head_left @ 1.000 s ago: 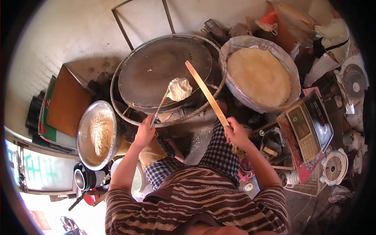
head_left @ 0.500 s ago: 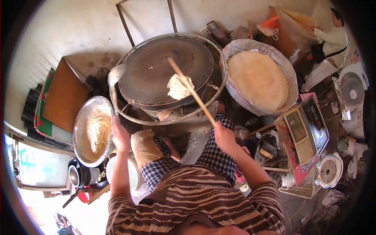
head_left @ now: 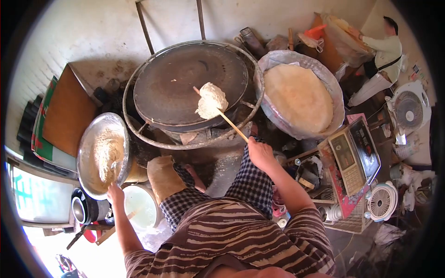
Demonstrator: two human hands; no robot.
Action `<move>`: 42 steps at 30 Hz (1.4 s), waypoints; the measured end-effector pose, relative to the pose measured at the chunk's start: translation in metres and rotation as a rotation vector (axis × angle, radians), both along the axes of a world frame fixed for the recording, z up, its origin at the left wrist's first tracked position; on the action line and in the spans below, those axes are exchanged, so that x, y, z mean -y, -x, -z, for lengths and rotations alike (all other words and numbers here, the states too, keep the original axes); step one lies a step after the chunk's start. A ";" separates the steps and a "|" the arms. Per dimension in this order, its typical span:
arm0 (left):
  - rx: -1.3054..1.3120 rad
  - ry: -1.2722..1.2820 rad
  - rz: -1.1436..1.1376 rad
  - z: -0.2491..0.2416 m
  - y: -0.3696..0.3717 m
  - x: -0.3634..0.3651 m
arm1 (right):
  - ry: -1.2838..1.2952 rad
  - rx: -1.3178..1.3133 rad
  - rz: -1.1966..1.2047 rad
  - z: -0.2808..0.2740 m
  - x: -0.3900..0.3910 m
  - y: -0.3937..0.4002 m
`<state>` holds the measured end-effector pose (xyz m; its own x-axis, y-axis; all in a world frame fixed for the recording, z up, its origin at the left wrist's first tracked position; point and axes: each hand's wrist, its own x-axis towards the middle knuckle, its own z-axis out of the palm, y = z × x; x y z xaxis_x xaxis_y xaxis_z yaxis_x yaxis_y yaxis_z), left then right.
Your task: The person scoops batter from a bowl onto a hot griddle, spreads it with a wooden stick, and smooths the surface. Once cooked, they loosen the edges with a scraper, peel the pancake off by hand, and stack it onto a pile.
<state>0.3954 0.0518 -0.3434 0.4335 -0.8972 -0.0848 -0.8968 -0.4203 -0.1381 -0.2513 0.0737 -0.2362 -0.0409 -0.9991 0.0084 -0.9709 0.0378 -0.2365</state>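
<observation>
My right hand (head_left: 261,153) is closed around a long wooden stick (head_left: 235,127). A lump of pale dough (head_left: 212,100) clings to the stick near its far end, over the front right part of the round dark griddle (head_left: 185,83). On the left, my left hand (head_left: 115,192) grips the handle of a scoop (head_left: 115,167) at the near rim of a metal basin (head_left: 83,157). The scoop's head rests in the pale batter (head_left: 105,150) inside the basin and is partly hidden.
Right of the griddle, a lined basket (head_left: 340,109) holds a stack of round flatbreads (head_left: 299,97). A white bucket (head_left: 140,206) stands below the basin. Scales (head_left: 352,157) and two fans (head_left: 382,203) are at the right. Another person (head_left: 388,58) stands at the upper right.
My left hand has moved down and left, taking the scoop from the griddle's edge into the basin. My right hand has shifted slightly, and the dough on the stick has turned.
</observation>
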 end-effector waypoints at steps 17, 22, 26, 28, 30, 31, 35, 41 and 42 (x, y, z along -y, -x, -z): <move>-2.185 0.183 -0.534 0.027 0.313 0.111 | 0.011 -0.083 0.035 0.017 -0.026 -0.001; -2.085 0.227 -0.525 0.005 0.319 0.102 | -0.018 -0.125 0.142 -0.008 -0.006 0.054; -2.014 0.181 -0.511 0.025 0.293 0.120 | -0.041 0.083 0.188 -0.006 0.021 0.018; -2.003 0.158 -0.509 0.028 0.276 0.128 | -0.061 0.092 0.101 0.004 0.008 0.003; -2.007 0.211 -0.570 0.018 0.267 0.132 | 0.010 -0.031 -0.048 0.015 -0.011 0.010; -2.013 0.210 -0.576 0.016 0.258 0.137 | 0.043 -0.092 -0.119 0.019 -0.019 0.019; -2.044 -0.011 -0.579 0.062 0.192 0.181 | -0.081 -0.118 0.156 -0.002 0.005 0.060; -2.012 0.304 -0.714 0.024 0.230 0.164 | -0.033 0.160 0.124 0.014 0.034 0.010; -2.038 0.315 -0.745 0.022 0.238 0.157 | -0.043 0.173 0.090 0.014 0.023 0.000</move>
